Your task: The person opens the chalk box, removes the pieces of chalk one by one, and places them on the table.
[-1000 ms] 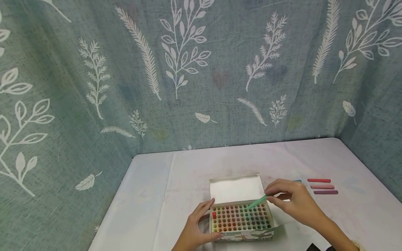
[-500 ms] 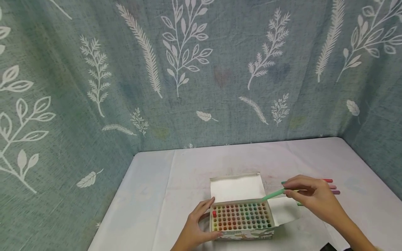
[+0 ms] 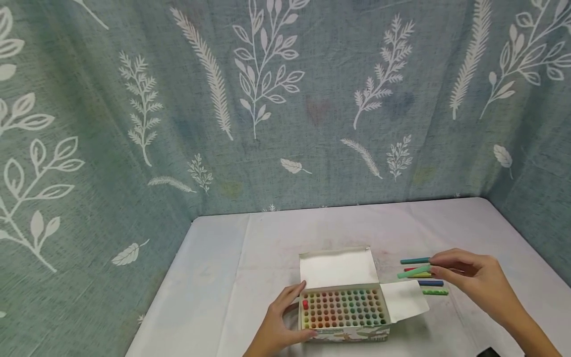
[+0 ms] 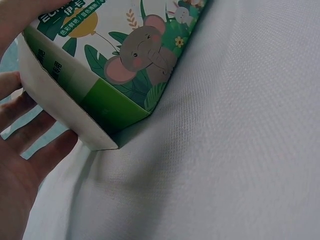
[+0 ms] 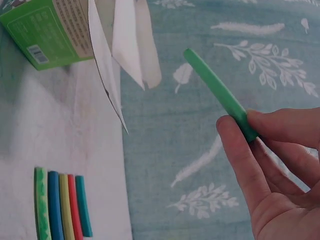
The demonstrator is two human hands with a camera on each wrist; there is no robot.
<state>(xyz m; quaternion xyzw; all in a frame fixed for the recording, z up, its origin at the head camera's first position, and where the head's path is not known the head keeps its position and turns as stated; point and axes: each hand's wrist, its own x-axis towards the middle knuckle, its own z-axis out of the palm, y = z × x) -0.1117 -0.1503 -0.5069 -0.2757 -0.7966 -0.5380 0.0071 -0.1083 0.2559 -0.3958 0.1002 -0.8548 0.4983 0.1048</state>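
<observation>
My right hand (image 3: 479, 280) pinches a light green chalk stick (image 5: 217, 90) by one end, between thumb and fingers. It is held above several chalk sticks lying side by side, right of the chalk box (image 3: 345, 335). My left hand (image 3: 281, 320) grips the box's left end, thumb at the front, fingers toward the back. Up close in the left wrist view, its fingers touch an opened end flap (image 4: 65, 107). The box stands open, with rows of holes in a stained insert (image 3: 343, 308). A red chalk stick (image 3: 305, 304) pokes up at its left.
In the row lie mottled green (image 5: 41, 205), blue (image 5: 56, 205), yellow (image 5: 64, 205), red (image 5: 73, 205) and teal (image 5: 84, 205) sticks. A white side flap (image 3: 405, 301) juts right from the box. A leaf-patterned curtain (image 3: 267, 109) hangs behind the cloth-covered table (image 3: 218, 277).
My right hand has moved right with the green chalk stick, from over the insert to above the loose sticks. It now covers the sticks farther right. The left hand stays on the box.
</observation>
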